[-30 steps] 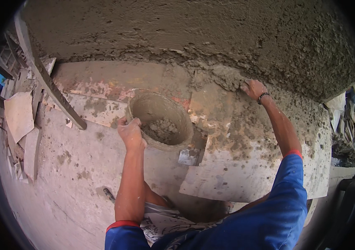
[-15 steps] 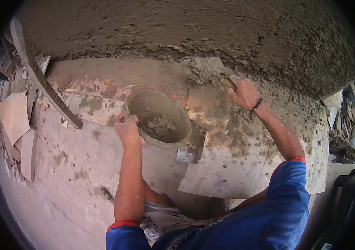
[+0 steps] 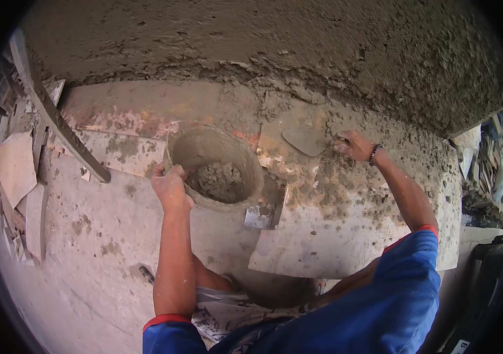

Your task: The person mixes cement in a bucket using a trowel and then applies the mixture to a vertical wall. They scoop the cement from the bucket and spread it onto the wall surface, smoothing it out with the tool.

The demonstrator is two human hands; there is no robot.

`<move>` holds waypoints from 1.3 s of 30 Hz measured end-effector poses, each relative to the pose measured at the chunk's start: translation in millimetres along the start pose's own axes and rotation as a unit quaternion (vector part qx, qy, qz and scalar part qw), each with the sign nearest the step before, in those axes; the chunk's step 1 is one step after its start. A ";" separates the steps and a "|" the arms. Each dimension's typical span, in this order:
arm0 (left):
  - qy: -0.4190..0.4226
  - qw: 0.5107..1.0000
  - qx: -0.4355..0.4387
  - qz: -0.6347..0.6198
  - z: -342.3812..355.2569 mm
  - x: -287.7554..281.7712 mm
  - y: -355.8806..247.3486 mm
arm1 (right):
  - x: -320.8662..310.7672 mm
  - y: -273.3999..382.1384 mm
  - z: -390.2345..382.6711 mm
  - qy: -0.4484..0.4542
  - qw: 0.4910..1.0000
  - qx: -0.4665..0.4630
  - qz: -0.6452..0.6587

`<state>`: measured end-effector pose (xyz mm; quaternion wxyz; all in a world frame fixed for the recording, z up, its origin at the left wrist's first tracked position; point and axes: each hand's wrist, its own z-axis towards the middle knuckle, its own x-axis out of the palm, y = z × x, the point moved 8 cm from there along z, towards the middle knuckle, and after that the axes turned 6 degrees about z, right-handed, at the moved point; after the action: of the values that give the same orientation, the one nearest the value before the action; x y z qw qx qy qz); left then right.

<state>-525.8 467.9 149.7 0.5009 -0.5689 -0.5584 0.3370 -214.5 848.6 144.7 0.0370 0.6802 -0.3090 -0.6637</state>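
Observation:
My left hand [image 3: 170, 186] grips the near left rim of a mortar-caked bucket [image 3: 252, 177], which tilts with its mouth toward me. Wet grey mortar [image 3: 217, 182] lies inside it. To the right of the bucket, my right hand [image 3: 357, 146] is closed round the handle of a pointing trowel [image 3: 304, 141]. The trowel's blade points left over a mortar-stained board [image 3: 313, 242], with no lump of mortar on it. Whether the blade touches the board I cannot tell.
A wall freshly coated with mortar [image 3: 251, 29] runs along the far side, crumbs at its foot. A long wooden strip [image 3: 57, 115] leans at the left, near broken board pieces [image 3: 15, 168]. Debris [image 3: 496, 171] is heaped at the right, with a dark object [image 3: 487, 289] below.
The trowel has come away from the mortar heap at the wall's foot, toward me and slightly right. That heap is now much smaller. My left hand stays on the bucket rim.

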 end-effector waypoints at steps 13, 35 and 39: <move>0.003 0.999 0.019 0.025 -2.0 8.6 -6.8 | -27.4 -89.2 115.6 -0.097 0.992 0.047 -0.071; 0.025 0.999 0.000 0.047 5.4 7.8 0.0 | -47.4 136.1 22.3 -0.178 0.984 -0.005 0.001; -0.009 0.998 -0.050 0.048 2.9 -6.1 -2.9 | 25.4 186.2 28.2 -0.143 0.977 -0.136 -0.082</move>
<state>-530.3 462.2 150.5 0.4503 -0.6165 -0.5509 0.3373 -311.5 696.7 204.8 0.0306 0.5901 -0.1612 -0.7905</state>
